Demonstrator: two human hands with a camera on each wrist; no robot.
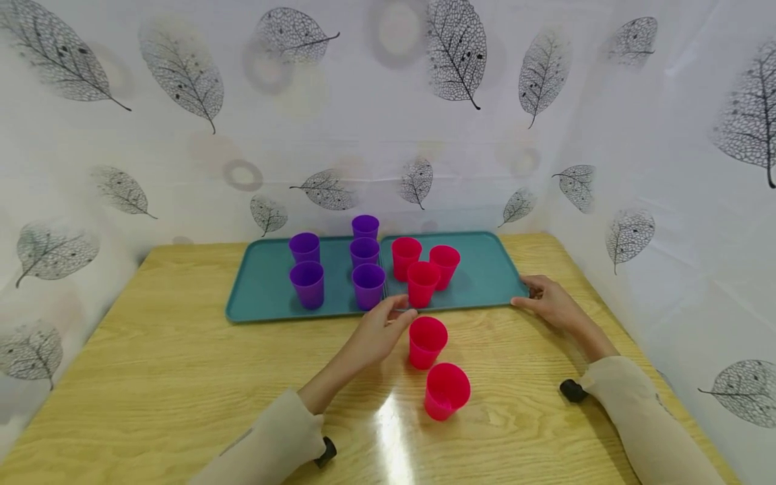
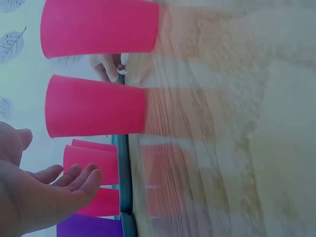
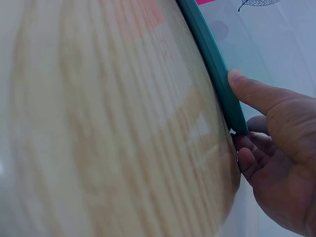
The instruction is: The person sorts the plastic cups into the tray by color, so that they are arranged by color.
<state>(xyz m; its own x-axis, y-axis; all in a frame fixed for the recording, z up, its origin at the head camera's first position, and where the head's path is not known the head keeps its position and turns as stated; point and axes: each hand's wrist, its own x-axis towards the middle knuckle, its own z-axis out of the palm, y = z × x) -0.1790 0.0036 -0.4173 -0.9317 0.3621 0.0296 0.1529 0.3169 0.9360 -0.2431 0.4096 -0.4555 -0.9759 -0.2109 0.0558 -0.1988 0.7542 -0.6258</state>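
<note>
My left hand hovers beside two pink-red cups standing upright on the table: the nearer-to-hand cup and another cup closer to the front. Its fingers are loosely extended with nothing between them, as the left wrist view shows. My right hand pinches the front right corner of the right teal tray, thumb on the rim and fingers curled at its edge. On that tray stand three pink-red cups. Several purple cups stand on the left teal tray.
Both trays lie side by side at the back of the wooden table. A white sheet with leaf prints hangs behind and along both sides.
</note>
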